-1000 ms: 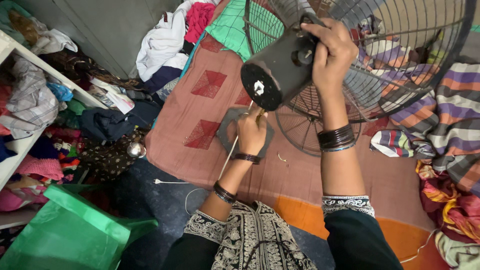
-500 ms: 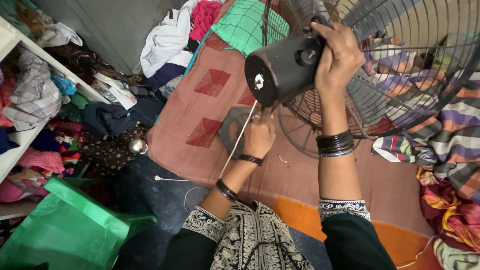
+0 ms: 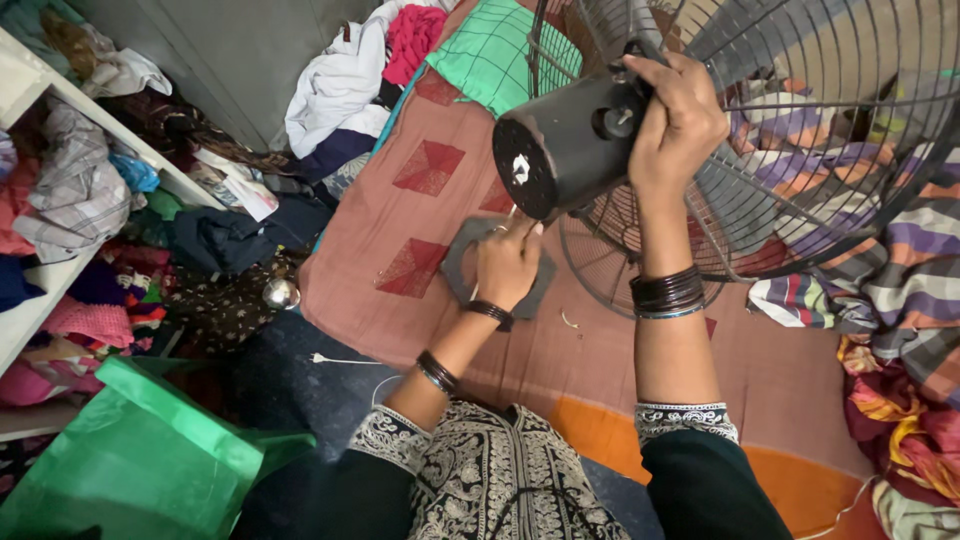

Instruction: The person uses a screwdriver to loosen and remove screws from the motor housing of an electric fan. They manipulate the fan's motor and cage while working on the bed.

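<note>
A large pedestal fan stands before me, its black motor housing [image 3: 562, 145] facing me and its wire grille [image 3: 800, 130] behind. My right hand [image 3: 680, 120] is wrapped around the top of the housing where it meets the grille. Just under the housing, my left hand [image 3: 507, 262] is closed on a thin white cord [image 3: 340, 360]; the cord trails down to a plug lying on the dark floor. Below that hand lies the fan's dark base [image 3: 460, 262], resting on a brown patterned cloth [image 3: 400, 250]. I wear dark bangles on both wrists.
A white shelf [image 3: 60, 260] stuffed with clothes is at left. A green bag [image 3: 140, 460] lies at the lower left. Piled clothes [image 3: 350, 80] sit near the grey wall. Striped bedding [image 3: 900, 260] lies at right. A small silver ball [image 3: 281, 293] rests on the floor.
My view has shifted slightly and the fan housing has tilted a little. My left hand stays under the housing on the cord; my right hand keeps its grip on top.
</note>
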